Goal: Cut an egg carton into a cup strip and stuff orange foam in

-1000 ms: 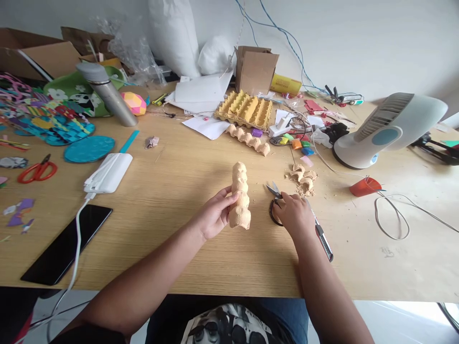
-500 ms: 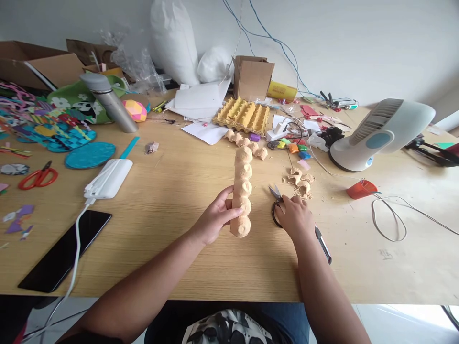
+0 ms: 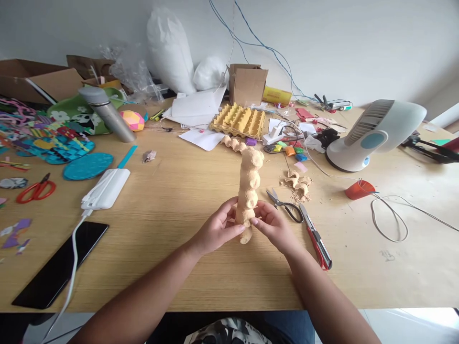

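A peach-coloured strip of egg carton cups (image 3: 250, 184) is held over the table, its bumps facing up and to the right. My left hand (image 3: 218, 227) grips its near part from the left, thumb on top. On the other side my right hand (image 3: 274, 224) holds the same strip between thumb and fingers. Black-handled scissors (image 3: 290, 209) lie on the table just right of my right hand, blades partly apart. Beside them rests a red utility knife (image 3: 317, 241). Cut carton scraps (image 3: 298, 182) lie beyond the scissors. Another carton strip (image 3: 234, 143) shows partly behind the held one.
A yellow egg tray (image 3: 238, 120) and a cardboard box (image 3: 247, 83) stand at the back. To the right are a white fan (image 3: 373, 136) and an orange cup (image 3: 359, 189). Leftward lie a phone (image 3: 59, 265), a white power bank (image 3: 106, 188), red scissors (image 3: 36, 189) and a steel bottle (image 3: 109, 114).
My right hand has let go of the black scissors, leaving them on the table, and moved left onto the carton strip. The strip has turned slightly in my left hand.
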`<action>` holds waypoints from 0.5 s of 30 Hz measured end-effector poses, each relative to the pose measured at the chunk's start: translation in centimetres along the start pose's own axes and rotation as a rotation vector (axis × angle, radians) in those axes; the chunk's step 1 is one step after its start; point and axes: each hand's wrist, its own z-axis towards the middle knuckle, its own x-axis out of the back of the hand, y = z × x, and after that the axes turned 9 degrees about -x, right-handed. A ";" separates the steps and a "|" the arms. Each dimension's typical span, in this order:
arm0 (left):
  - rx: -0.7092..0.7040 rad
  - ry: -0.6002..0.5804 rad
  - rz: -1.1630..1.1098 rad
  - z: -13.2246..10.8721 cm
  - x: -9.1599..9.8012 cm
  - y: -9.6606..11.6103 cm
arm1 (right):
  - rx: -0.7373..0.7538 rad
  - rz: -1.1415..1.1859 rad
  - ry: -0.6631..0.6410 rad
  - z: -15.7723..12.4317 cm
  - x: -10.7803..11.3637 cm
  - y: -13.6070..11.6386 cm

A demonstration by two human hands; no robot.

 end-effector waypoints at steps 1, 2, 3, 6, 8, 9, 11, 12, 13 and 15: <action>-0.016 0.005 0.053 0.0 0.0 0.1 | -0.010 -0.008 0.027 0.0 0.0 0.1; -0.031 0.011 0.101 0.0 0.0 0.2 | -0.014 -0.027 0.050 0.1 0.0 0.2; -0.042 0.018 0.137 0.1 -0.1 0.3 | -0.013 -0.056 0.068 0.1 0.1 0.3; -0.033 0.030 0.175 0.2 0.0 0.4 | 0.027 -0.167 0.120 0.1 -0.1 0.4; -0.005 0.038 0.154 0.3 0.0 0.3 | 0.068 -0.238 0.149 0.1 -0.2 0.4; 0.006 0.042 0.135 0.3 0.0 0.3 | 0.085 -0.270 0.158 0.1 -0.2 0.4; 0.019 0.056 0.089 0.3 0.0 0.2 | 0.108 -0.335 0.172 0.0 -0.1 0.2; 0.021 0.074 0.070 0.4 0.0 0.2 | 0.115 -0.387 0.192 -0.1 0.2 0.0; 0.023 0.097 0.054 0.4 0.0 0.2 | 0.117 -0.461 0.232 -0.2 0.5 -0.3; 0.025 0.152 0.025 0.5 0.1 0.2 | 0.100 -0.708 0.382 -0.3 1.5 -0.8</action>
